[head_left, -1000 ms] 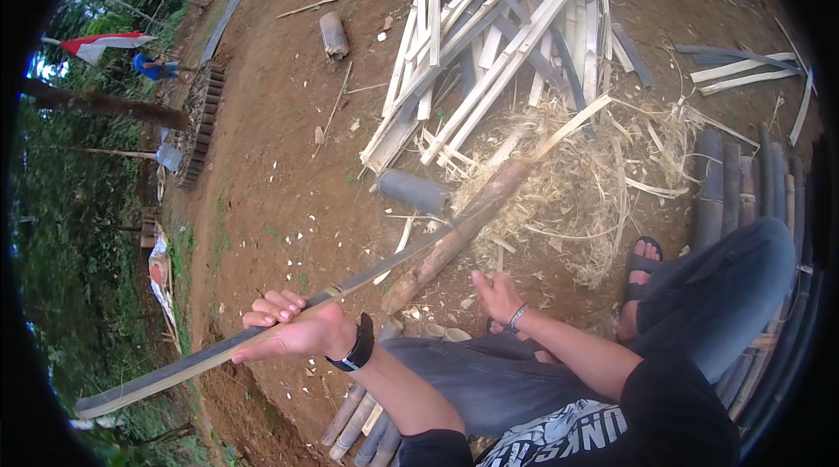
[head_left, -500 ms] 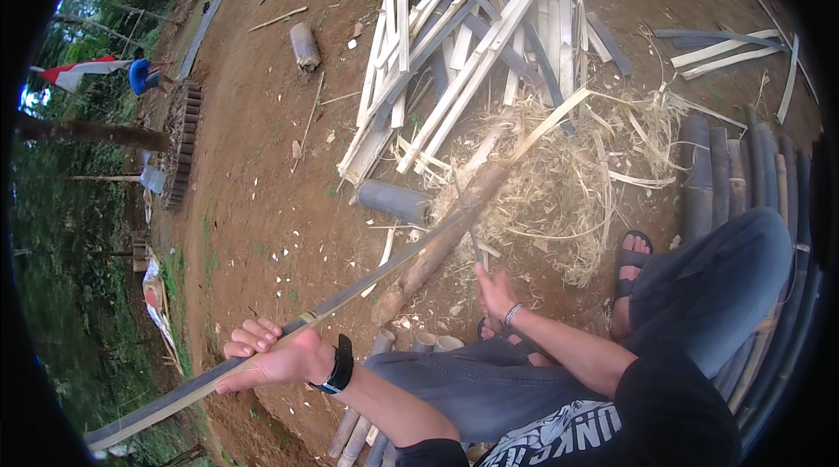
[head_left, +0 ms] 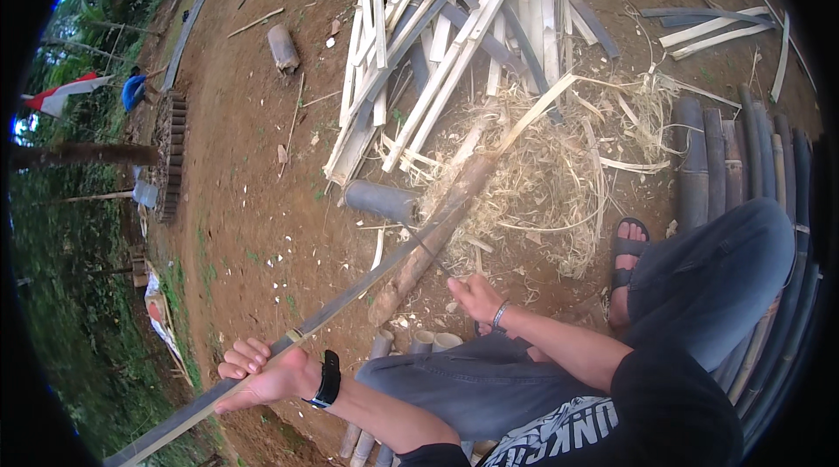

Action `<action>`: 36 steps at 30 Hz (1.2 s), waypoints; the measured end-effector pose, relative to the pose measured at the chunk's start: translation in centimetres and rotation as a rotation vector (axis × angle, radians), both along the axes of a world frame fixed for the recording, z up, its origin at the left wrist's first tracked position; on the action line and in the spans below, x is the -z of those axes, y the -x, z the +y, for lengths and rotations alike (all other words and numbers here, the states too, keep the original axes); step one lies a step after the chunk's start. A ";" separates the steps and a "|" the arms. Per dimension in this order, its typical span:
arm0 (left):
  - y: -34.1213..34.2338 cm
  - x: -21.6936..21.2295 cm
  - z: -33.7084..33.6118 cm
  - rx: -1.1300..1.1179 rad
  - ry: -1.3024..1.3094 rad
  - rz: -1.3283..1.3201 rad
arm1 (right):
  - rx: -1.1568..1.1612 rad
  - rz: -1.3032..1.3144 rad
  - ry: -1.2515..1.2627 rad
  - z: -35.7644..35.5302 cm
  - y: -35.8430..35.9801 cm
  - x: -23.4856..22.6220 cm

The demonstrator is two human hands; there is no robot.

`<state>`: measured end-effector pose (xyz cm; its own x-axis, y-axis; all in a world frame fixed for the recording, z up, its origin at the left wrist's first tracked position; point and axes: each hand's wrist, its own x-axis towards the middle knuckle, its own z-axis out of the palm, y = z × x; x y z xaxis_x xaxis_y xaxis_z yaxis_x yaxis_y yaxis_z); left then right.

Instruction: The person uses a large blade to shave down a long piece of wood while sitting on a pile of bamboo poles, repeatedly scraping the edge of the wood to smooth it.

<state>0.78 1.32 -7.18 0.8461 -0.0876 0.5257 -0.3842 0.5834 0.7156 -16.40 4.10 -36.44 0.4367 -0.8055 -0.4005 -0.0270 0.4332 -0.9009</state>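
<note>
Dirt yard (head_left: pixel 253 205), left hand (head_left: pixel 262 373) gripping bamboo strip (head_left: pixel 367 288)

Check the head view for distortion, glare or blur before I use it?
Head view: heavy fisheye, with black corners, and the long bamboo strip and the slat pile bowing toward the rim. Light is soft and even, with no hard shadows; the only blown-out patch is sky at the upper left edge. The left hand and right hand look reasonably sharp; detail smears near the rim.

Two hands (left (head_left: pixel 266 375), right (head_left: pixel 476 297)), one long bamboo strip (head_left: pixel 367 288), one sandal (head_left: pixel 626 250), one grey tube (head_left: pixel 380 201).
</note>
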 end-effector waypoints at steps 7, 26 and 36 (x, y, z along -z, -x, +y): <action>-1.5 0.8 1.1 0.079 0.008 0.003 | -0.090 0.189 -0.027 -1.0 1.0 1.8; -2.9 1.3 2.4 0.190 0.011 -0.036 | -0.080 0.011 0.094 1.0 0.5 -1.3; -2.1 1.1 1.8 0.211 -0.010 -0.056 | -0.103 -0.045 0.060 0.8 -0.9 -4.2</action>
